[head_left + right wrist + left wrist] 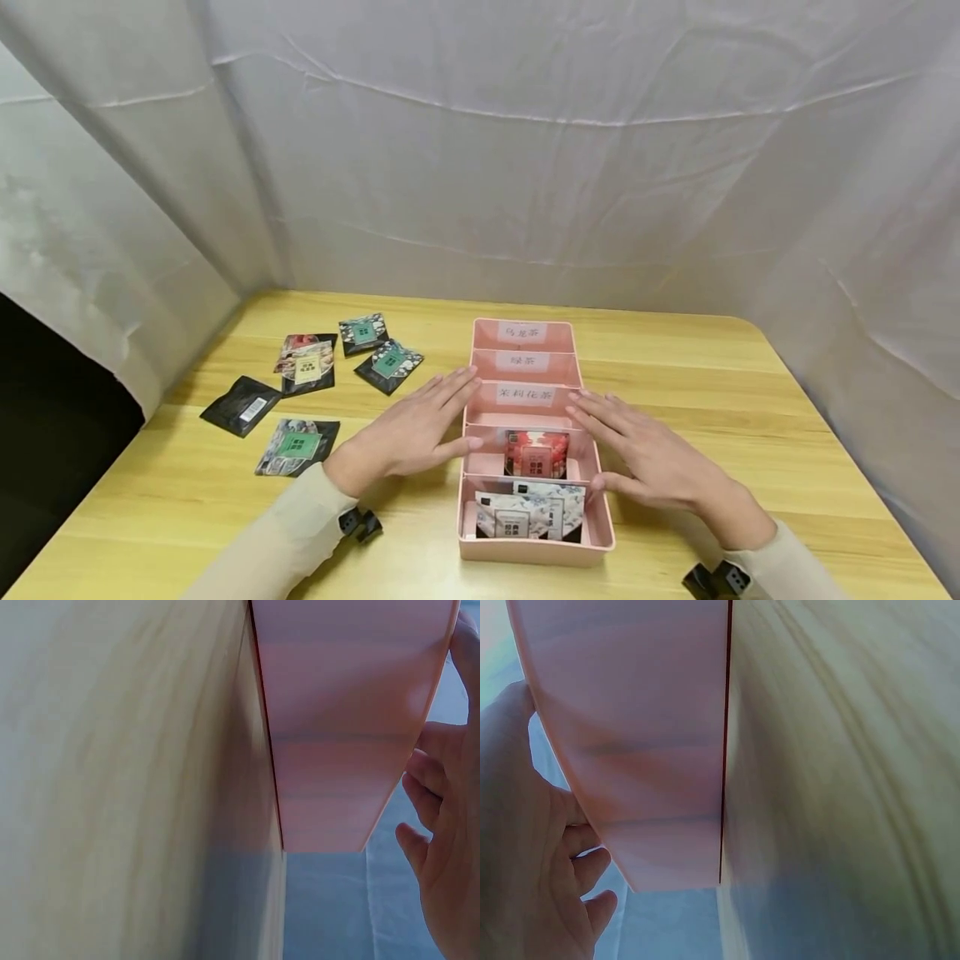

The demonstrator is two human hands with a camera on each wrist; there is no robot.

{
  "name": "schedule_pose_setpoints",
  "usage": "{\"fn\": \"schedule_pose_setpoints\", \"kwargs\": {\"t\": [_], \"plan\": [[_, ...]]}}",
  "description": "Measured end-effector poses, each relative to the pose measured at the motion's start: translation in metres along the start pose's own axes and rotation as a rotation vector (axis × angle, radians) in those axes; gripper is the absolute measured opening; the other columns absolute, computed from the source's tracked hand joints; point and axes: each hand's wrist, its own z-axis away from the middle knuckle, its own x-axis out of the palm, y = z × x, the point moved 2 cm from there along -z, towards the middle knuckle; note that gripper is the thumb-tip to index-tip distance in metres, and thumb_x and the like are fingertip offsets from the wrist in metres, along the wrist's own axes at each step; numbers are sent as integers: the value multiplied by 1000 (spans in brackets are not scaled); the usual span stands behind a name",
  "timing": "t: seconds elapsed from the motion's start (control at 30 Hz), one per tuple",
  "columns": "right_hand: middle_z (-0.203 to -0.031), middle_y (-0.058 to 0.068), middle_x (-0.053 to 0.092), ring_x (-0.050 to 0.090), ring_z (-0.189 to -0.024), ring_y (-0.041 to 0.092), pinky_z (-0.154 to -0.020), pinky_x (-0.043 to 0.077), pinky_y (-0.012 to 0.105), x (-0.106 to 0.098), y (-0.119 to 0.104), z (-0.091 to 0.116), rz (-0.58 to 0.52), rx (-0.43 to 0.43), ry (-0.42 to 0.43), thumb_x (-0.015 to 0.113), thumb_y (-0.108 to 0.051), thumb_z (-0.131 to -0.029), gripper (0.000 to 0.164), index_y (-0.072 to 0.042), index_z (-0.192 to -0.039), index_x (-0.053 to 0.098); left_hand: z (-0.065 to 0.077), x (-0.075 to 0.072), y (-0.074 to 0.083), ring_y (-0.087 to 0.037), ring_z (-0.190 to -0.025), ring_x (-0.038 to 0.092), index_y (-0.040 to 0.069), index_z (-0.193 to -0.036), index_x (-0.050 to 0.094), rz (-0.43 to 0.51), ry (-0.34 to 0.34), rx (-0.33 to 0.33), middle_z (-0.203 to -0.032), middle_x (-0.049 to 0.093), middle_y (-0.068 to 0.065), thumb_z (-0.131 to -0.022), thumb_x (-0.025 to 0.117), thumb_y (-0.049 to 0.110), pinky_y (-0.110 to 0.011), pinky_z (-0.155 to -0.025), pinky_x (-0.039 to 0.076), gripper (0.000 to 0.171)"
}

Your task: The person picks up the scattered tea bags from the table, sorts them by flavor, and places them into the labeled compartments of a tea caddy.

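A long pink divided box (536, 552) stands on the table between the two hands. My left hand (416, 429) rests its fingertips and thumb at the box's left rim, fingers fairly straight. On the opposite rim lie the fingertips and thumb of my right hand (652, 454), likewise extended. Two white-and-blue tea sachets (513, 515) stand in the front compartment. Behind them a red tea sachet (537, 454) leans in its own compartment. Both wrist views show the box's outer side walls (637, 735) (337, 697) with fingers along the upper edge. White handwritten labels (525, 395) mark the three rear compartments.
Left of the box, several tea sachets lie on the wooden table (675, 375): green-labelled ones (390, 365), a cream-labelled one (309, 369) overlapping a red one (292, 343), and a black one (241, 406) with its barcode up. Pale curtains (525, 167) hang behind and beside the table.
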Motion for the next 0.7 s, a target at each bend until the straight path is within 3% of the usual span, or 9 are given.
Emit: {"fn": "schedule_pose_setpoints", "kwargs": {"t": [0.2,0.37,0.7], "plan": [[-158,15,28,28,-143,32,-117,19,47,-1,-2,-2,22,24,-67,68,-39,-89,82,-3,-153,30,1,-2,-1,-24,-149,8,7,-157,15,19,-21,-22,-163,8,-9,-96,22,71,-40,-119,11,89],[-159,11,25,25,-145,29,-119,15,42,-2,-3,-2,6,85,-95,64,-39,-93,79,-5,-154,28,0,-11,-4,-25,-148,10,10,-157,17,58,-42,-21,-163,9,-9,-95,25,72,-44,-119,12,89],[-159,13,27,26,-144,31,-117,19,47,0,-5,0,34,51,-85,64,-38,-92,79,-5,-154,28,24,-14,-19,-29,-147,18,14,-157,20,166,-47,-81,-161,17,-9,-95,36,68,-46,-117,21,84]]}}
